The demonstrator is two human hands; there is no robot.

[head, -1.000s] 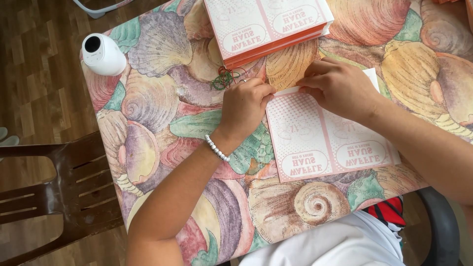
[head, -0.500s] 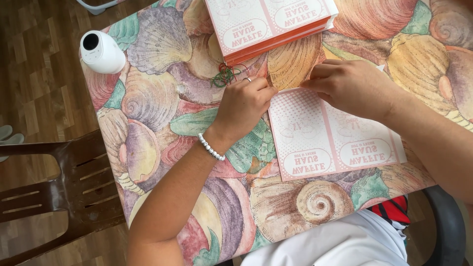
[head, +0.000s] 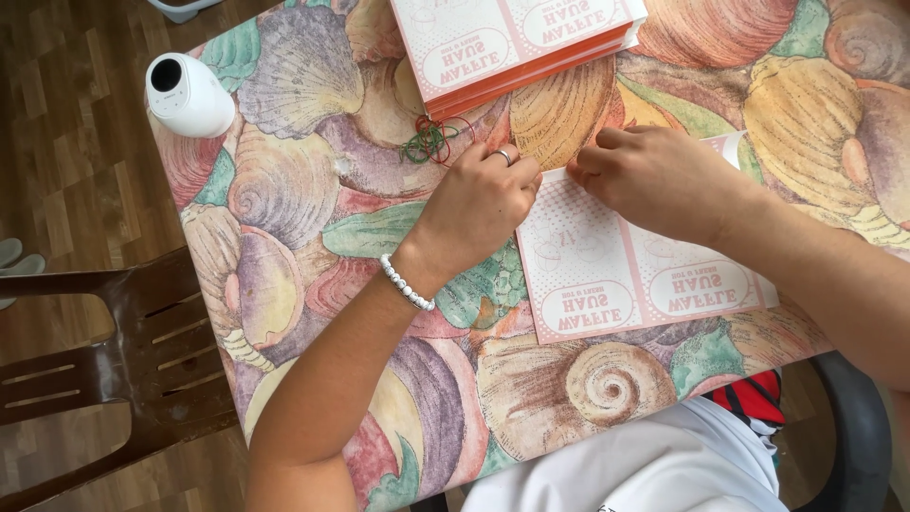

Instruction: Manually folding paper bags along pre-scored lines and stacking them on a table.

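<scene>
A flat pink-and-white printed paper sheet (head: pixel 626 275) lies on the table in front of me. My left hand (head: pixel 479 204), with a ring and a white bead bracelet, presses on the sheet's far left corner with its fingers curled. My right hand (head: pixel 654 180) rests on the sheet's far edge, fingers pinching at the paper. A stack of the same pink sheets (head: pixel 517 43) lies at the far side. A small tangle of red and green rubber bands (head: pixel 431 140) sits just beyond my left hand.
The table (head: pixel 284 209) wears a cloth printed with large seashells. A white rounded device with a dark lens (head: pixel 185 93) stands at its far left corner. A brown slatted chair (head: pixel 104 351) is at the left, on a wooden floor.
Both hands stayed on the sheet's far edge, shifting only slightly. The view moved a little, so the stack sits nearer the top edge.
</scene>
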